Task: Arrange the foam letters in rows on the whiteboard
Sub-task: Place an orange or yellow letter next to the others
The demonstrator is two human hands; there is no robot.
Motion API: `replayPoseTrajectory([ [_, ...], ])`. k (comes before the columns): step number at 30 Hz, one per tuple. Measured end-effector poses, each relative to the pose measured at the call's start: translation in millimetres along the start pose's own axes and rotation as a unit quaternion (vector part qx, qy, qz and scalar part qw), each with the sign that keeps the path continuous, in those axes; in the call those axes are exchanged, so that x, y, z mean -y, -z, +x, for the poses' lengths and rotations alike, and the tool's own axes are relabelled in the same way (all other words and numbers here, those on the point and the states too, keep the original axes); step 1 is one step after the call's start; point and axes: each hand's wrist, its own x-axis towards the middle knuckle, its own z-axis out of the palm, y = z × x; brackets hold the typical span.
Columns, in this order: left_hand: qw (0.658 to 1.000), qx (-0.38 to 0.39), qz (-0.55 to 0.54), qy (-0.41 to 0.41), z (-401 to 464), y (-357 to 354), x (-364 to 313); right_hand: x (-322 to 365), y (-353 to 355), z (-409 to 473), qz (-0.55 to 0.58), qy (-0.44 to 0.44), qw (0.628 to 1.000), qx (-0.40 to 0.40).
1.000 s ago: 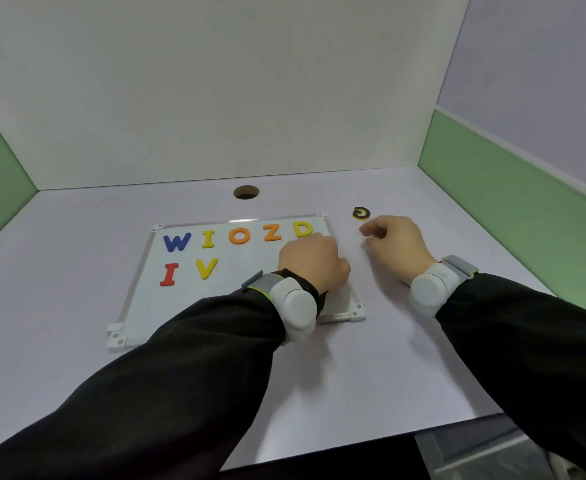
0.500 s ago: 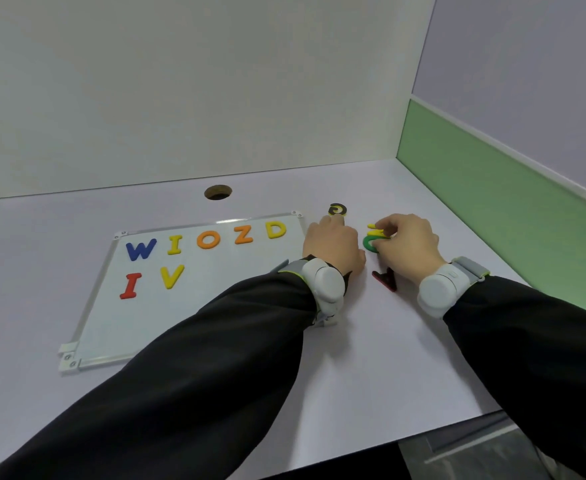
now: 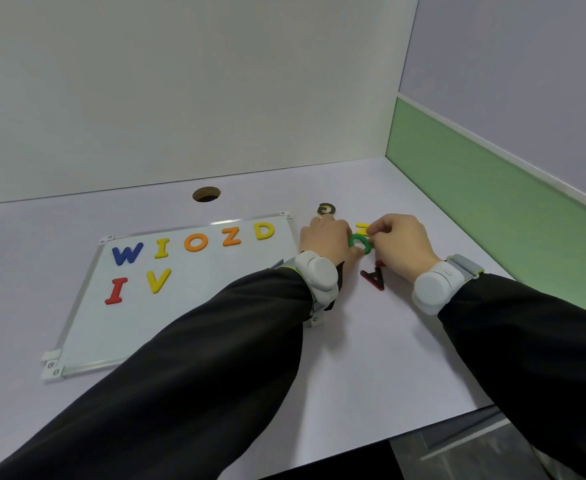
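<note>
Near the worktop's right edge, beside the whiteboard (image 3: pixel 87 327), our left hand (image 3: pixel 326 242) and right hand (image 3: pixel 400 242) both pinch the green letter (image 3: pixel 360 241). We should let one hand take it cleanly and seat it after the V (image 3: pixel 158 280).

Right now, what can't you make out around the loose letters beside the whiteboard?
Head view only:
- yellow letter: right hand covers most of it, so its shape is unreadable.
- green ring letter: both hands overlap it; who grips it is unclear.
- red A: top hidden under the right hand.
- left hand: fingertips hidden.
</note>
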Motion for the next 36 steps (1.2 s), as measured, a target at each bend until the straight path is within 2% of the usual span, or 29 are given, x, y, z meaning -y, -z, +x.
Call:
replayPoseTrajectory([
  [4,0.992,0.004,-0.126,0.016,-3,7,-3,2,0,-3,0.015,0.031,0.999,-0.006],
  [7,0.986,-0.005,-0.167,0.015,-5,15,-2,3,-1,-5,0.048,0.057,0.997,-0.013],
  [13,0.982,-0.046,-0.184,-0.013,-12,36,14,13,-4,-12,0.125,0.095,0.988,-0.004],
  [20,0.978,-0.065,-0.199,0.02,-30,50,43,37,-15,-27,0.165,0.136,0.975,0.059],
  [36,0.975,-0.074,-0.201,0.064,-85,74,114,84,-72,-51,0.065,0.206,0.965,0.149],
])
